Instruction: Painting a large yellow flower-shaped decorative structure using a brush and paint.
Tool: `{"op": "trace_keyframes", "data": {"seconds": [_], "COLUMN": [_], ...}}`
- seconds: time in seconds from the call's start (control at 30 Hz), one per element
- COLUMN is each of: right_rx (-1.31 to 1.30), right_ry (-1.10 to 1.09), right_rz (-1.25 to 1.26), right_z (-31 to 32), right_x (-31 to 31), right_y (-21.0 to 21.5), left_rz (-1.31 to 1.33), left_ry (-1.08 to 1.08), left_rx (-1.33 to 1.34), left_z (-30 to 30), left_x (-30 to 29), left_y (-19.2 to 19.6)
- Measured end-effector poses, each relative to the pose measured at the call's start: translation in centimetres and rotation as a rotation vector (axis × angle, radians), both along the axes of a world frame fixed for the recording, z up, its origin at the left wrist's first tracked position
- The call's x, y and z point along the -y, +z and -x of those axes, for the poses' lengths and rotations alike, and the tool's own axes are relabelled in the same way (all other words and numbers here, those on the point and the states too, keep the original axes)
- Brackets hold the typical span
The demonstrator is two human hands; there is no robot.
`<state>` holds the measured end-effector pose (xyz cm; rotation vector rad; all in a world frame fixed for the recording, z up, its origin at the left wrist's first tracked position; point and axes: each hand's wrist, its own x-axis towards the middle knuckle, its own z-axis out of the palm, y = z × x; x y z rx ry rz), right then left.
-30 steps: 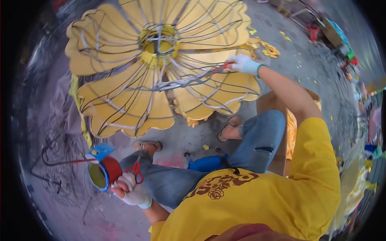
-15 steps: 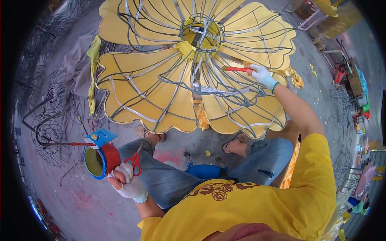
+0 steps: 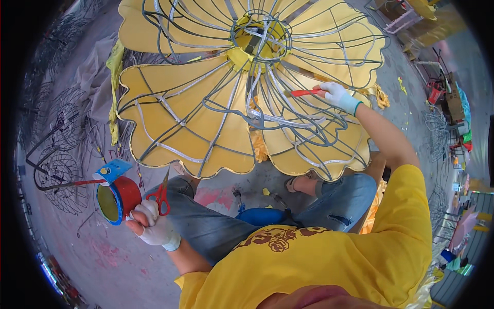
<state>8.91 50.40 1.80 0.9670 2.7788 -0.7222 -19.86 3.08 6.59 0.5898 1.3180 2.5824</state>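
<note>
Red-handled brush lies against the wire ribs of the yellow flower frame, right of its hub, above the lower right petal. My right hand, gloved white, has its fingers pinched shut on the handle. My left hand, also gloved, has fingers curled tight around a red can and red scissors, low beside my knee, over the grey floor.

The flower frame is cut off by the top edge.
</note>
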Motion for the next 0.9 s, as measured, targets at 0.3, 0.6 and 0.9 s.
{"op": "trace_keyframes", "data": {"seconds": [0.3, 0.6, 0.9], "right_rx": [0.155, 0.338, 0.069], "right_ry": [-0.003, -0.054, -0.500], "right_rz": [0.018, -0.198, -0.357], "right_z": [-8.9, -11.8, -17.1], "right_x": [6.0, 14.7, 24.6], "right_y": [10.0, 21.0, 19.5], "left_rz": [-0.071, -0.102, -0.074], "left_ry": [0.022, -0.014, 0.014], "left_rx": [0.005, 0.092, 0.090], "left_z": [7.1, 11.0, 13.7], "left_x": [-1.7, -2.8, -5.0], "left_y": [-3.1, -4.6, -4.2]}}
